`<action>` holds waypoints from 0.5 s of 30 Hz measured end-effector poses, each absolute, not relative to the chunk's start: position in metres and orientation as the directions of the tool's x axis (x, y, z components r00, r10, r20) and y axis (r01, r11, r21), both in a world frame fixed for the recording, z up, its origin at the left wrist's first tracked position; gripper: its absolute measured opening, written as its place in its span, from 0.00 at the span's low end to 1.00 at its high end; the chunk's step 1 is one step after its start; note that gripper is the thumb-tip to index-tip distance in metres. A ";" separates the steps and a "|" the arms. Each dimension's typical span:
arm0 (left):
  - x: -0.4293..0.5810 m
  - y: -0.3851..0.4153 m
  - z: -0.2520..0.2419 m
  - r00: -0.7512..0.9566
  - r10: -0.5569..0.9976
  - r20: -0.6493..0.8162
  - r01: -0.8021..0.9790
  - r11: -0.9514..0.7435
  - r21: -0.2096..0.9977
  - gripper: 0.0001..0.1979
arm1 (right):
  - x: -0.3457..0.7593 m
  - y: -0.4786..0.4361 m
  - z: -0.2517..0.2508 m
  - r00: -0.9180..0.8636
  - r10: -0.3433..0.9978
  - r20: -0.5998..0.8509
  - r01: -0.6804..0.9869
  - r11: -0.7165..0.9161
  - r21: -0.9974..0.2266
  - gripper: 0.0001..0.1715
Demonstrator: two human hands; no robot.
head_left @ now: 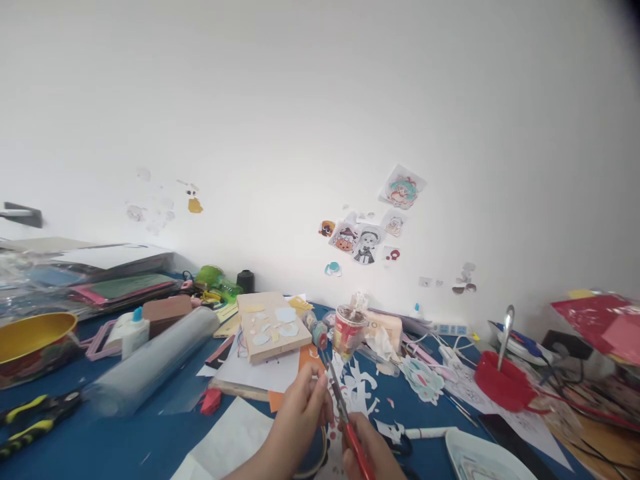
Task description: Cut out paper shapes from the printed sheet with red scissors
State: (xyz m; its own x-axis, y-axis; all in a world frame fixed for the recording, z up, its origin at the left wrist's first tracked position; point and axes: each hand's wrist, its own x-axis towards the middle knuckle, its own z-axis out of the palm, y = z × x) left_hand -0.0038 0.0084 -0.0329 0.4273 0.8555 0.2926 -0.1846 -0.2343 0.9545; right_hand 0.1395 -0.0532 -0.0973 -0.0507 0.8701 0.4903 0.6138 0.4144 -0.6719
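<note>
My right hand (370,445) is wrapped round the red handle of a pair of scissors (339,395). The narrow metal blades point up and away, slightly apart. Close to the blades on the left is my left hand (306,400), its thumb and fingers pinched together. Whatever lies between those fingertips is too small to make out. White paper scraps (361,385) are scattered on the blue tabletop just beyond both hands. Below and between the wrists lies a sheet with red dots (334,437), partly hidden by the hands.
A tan block with paper cutouts (273,327) rests on papers at centre left. Behind the hands stands a red paper cup (349,331). Pliers (43,417) and a clear plastic roll (155,363) lie left; a red bowl (504,383) and white tray (483,457) are right.
</note>
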 end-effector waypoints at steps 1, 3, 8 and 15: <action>-0.004 0.007 -0.033 0.436 0.851 0.292 -0.171 -0.240 0.956 0.17 | 0.139 -0.054 -0.095 -0.052 0.867 0.495 0.610 0.420 -0.672 0.12; -0.005 0.006 -0.032 0.445 0.845 0.297 -0.144 -0.260 0.955 0.16 | 0.138 -0.056 -0.089 -0.053 0.869 0.492 0.606 0.420 -0.676 0.13; -0.008 0.007 -0.027 0.411 0.858 0.307 -0.016 -0.330 0.944 0.15 | 0.138 -0.057 -0.085 -0.073 0.893 0.444 0.584 0.399 -0.707 0.14; -0.012 0.007 -0.018 0.349 0.886 0.306 0.077 -0.353 0.932 0.15 | 0.141 -0.056 -0.084 -0.019 0.935 0.354 0.559 0.303 -0.771 0.14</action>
